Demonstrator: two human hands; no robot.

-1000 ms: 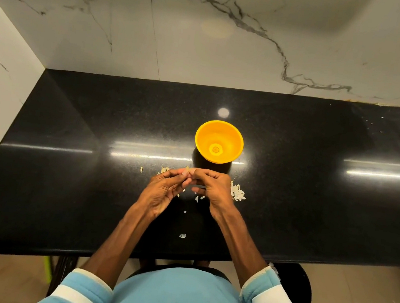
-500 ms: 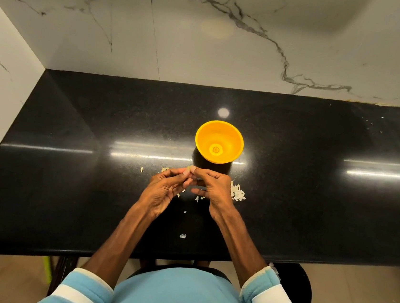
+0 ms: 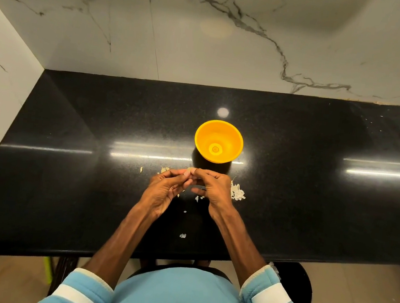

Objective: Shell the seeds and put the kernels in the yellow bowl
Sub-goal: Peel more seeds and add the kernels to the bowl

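While both hands pinch one seed (image 3: 190, 171), left hand (image 3: 164, 192) should steady it; right hand (image 3: 214, 190) peels. Drop the kernel into the yellow bowl (image 3: 205, 137).

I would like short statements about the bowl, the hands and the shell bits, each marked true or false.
1. The left hand and the right hand meet at the fingertips and pinch a small seed. True.
2. The yellow bowl stands between the hands and the person. False: it stands beyond the hands, toward the wall.
3. The bowl stands upright on the black counter. True.
4. The biggest heap of shell bits lies left of the left hand. False: it lies just right of the right hand.
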